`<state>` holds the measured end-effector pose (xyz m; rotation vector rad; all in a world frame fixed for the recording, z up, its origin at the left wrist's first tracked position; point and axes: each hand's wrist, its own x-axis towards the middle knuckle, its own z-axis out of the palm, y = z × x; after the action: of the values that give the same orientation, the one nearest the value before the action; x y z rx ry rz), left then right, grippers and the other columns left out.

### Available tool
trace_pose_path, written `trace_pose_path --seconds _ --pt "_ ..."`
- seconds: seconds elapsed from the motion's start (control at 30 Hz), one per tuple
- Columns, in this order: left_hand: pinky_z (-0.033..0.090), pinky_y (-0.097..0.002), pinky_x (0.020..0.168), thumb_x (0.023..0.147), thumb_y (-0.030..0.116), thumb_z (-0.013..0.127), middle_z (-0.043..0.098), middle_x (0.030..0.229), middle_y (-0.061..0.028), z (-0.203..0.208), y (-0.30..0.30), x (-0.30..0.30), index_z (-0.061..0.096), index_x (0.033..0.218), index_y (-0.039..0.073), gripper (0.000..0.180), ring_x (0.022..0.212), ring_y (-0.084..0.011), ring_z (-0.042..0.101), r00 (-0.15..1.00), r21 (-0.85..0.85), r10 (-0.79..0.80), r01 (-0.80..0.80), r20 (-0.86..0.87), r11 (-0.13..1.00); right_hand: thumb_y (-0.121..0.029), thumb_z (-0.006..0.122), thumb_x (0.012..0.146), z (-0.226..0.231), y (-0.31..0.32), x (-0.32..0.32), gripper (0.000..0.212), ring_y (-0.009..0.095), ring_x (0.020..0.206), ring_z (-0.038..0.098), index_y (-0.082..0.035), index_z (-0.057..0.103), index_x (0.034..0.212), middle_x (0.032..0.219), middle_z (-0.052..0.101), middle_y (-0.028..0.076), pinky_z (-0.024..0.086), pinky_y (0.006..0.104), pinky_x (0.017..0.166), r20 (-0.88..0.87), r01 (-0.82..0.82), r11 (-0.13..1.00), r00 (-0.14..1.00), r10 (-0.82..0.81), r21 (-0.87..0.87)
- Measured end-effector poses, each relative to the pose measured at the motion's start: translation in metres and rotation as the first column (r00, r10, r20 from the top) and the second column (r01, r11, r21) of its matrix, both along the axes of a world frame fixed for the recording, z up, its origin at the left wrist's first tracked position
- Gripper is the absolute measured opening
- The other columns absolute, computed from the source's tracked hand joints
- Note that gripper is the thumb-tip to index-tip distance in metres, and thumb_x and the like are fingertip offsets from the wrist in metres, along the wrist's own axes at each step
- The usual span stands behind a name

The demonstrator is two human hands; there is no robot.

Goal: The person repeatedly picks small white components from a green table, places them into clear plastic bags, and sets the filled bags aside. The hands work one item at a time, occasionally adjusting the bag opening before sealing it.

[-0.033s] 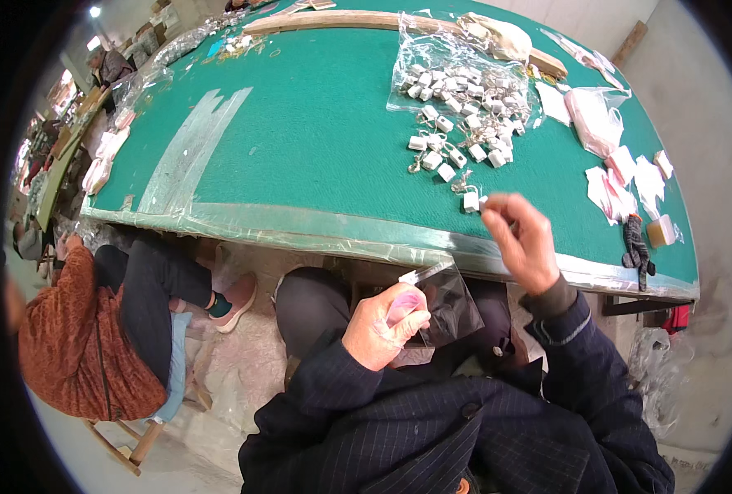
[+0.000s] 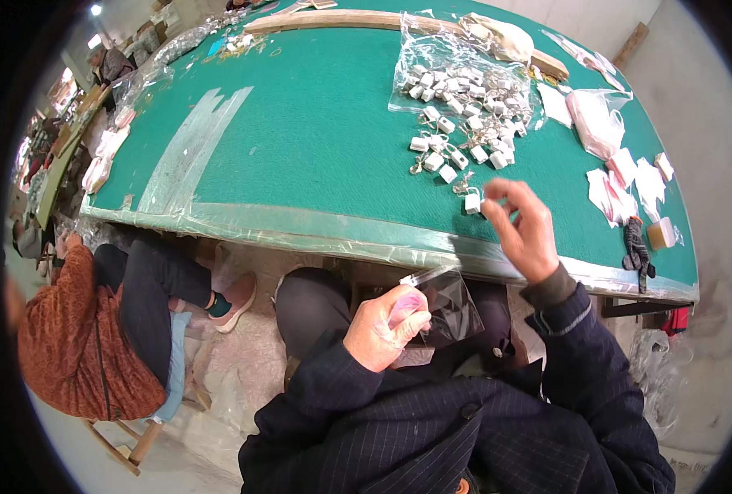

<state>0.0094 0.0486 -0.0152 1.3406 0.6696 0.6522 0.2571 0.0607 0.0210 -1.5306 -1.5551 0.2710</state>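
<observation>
My left hand (image 2: 385, 328) is closed over my lap, pinching a clear plastic bag (image 2: 452, 309) that hangs out to its right. Something pinkish shows within the curl of its fingers; I cannot make out what it is. Over the table's near edge, my right hand (image 2: 524, 230) has its thumb and forefinger slightly apart, right beside a small white padlock (image 2: 472, 203). Whether the fingertips touch that padlock is unclear. Beyond it, several white padlocks (image 2: 480, 155) with metal keys lie heaped, partly on a large clear plastic sheet (image 2: 415, 49).
A green-covered table (image 2: 317, 140) spans the front, its edge taped. At right lie a pinkish plastic bag (image 2: 595, 119), papers (image 2: 609, 198), a dark glove (image 2: 636, 247) and a small tub (image 2: 661, 234). A wooden strip (image 2: 349, 20) runs along the back. Another person (image 2: 94, 329) sits at left.
My right hand's fingers have parted slightly and shifted a little at the near padlock. The left hand and its bag are nearly unmoved.
</observation>
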Motion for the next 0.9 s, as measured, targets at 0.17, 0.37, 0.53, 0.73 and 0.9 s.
trace_pose_path --seconds 0.17,0.37,0.53,0.73,0.9 --pt "0.05 -0.0276 0.068 0.092 0.016 0.062 0.064 0.074 -0.0072 -0.01 0.004 -0.004 0.058 0.094 0.003 0.014 0.07 -0.0134 0.063 0.996 0.064 0.03 -0.025 -0.085 0.998 -0.022 0.069 0.084 -0.021 0.049 0.022 0.024 0.023 0.072 0.064 -0.007 0.064 0.102 0.089 0.064 0.009 0.049 0.0341 0.063 0.243 0.114 0.975 0.968 -0.066 -0.19" --pt "0.048 -0.0259 0.069 0.092 0.017 0.062 0.063 0.075 -0.0045 -0.017 0.005 -0.005 0.056 0.095 0.002 0.016 0.071 -0.0105 0.061 0.998 -0.023 0.068 -0.068 -0.017 0.997 -0.011 0.066 0.085 -0.028 0.034 0.043 0.01 0.009 0.067 0.054 -0.003 0.06 0.088 0.076 0.061 0.001 0.046 0.0262 0.063 -0.052 0.021 0.976 0.998 -0.033 -0.216" --pt "0.047 -0.0254 0.07 0.094 0.017 0.06 0.059 0.074 -0.0029 -0.013 0.002 -0.003 0.054 0.093 0.003 0.016 0.071 -0.0103 0.059 0.996 -0.033 0.07 -0.068 0.063 0.997 -0.012 0.062 0.091 -0.029 0.021 0.054 0.01 0.009 0.071 0.057 -0.003 0.055 0.091 0.085 0.063 0.003 0.044 0.0216 0.055 -0.386 -0.066 0.978 0.923 -0.016 -0.199" --pt "0.047 -0.0255 0.071 0.094 0.016 0.06 0.058 0.074 -0.0036 -0.007 -0.004 0.0 0.055 0.092 0.002 0.015 0.071 -0.0108 0.059 0.99 -0.017 0.108 -0.107 0.087 0.994 -0.011 0.06 0.094 -0.015 0.013 0.06 0.011 0.012 0.077 0.062 -0.003 0.053 0.091 0.092 0.067 0.009 0.049 0.0223 0.053 -0.575 -0.081 0.996 0.817 0.039 -0.048" --pt "0.047 -0.0256 0.069 0.093 0.015 0.059 0.062 0.074 -0.0036 -0.004 -0.01 0.005 0.057 0.095 0.002 0.014 0.071 -0.0105 0.061 0.999 0.047 0.044 -0.044 -0.002 0.998 -0.011 0.061 0.094 -0.001 -0.007 0.051 0.011 0.012 0.08 0.062 -0.002 0.053 0.093 0.095 0.066 0.01 0.049 0.0223 0.056 -0.611 -0.084 0.996 0.79 0.046 -0.035"
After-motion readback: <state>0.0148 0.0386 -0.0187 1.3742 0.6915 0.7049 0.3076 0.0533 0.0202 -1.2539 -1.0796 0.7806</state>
